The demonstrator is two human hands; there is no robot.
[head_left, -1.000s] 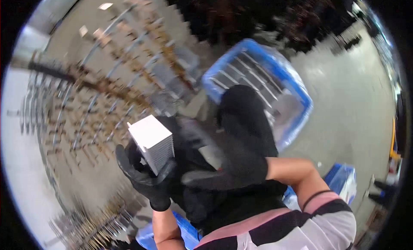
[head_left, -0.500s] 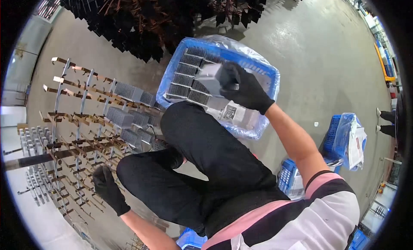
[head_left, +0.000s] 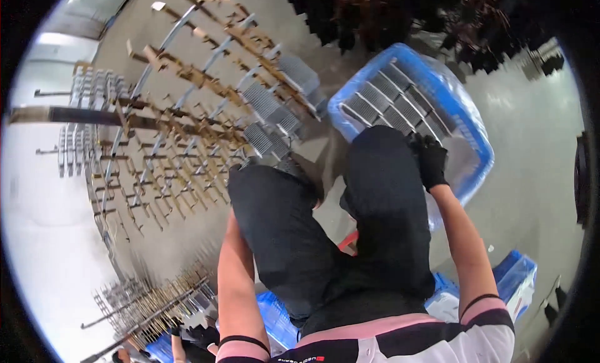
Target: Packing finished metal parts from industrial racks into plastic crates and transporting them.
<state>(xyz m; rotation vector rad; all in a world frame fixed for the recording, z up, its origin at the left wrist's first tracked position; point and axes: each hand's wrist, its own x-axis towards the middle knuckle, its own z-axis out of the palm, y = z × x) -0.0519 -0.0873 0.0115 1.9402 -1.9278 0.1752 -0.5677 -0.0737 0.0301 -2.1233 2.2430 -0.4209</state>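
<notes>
In its black glove my right hand [head_left: 430, 160] is beside my right knee, over the near side of a blue crate [head_left: 476, 122] lined with clear plastic. Its fingers look curled, and whatever they hold is hidden. Rows of silver finned metal blocks [head_left: 390, 94] fill the crate beside that hand. My left hand [head_left: 235, 170], gloved in black, is mostly hidden beyond my left knee, near the hanging rack; its fingers do not show. Several finned blocks [head_left: 262, 102] hang on the rack's hooks [head_left: 164, 122] close to it.
Dark finned pieces [head_left: 400, 13] hang in a dense cluster at the far side. A thick horizontal bar [head_left: 75, 115] runs through the rack at left. More blue crates [head_left: 515, 275] stand at lower right. Another person's arm [head_left: 178, 347] shows at lower left, below a second rack [head_left: 150, 313].
The view has turned left. My right hand has come down from above the crate, and the finned block it held no longer shows. My left hand has moved forward behind the knee.
</notes>
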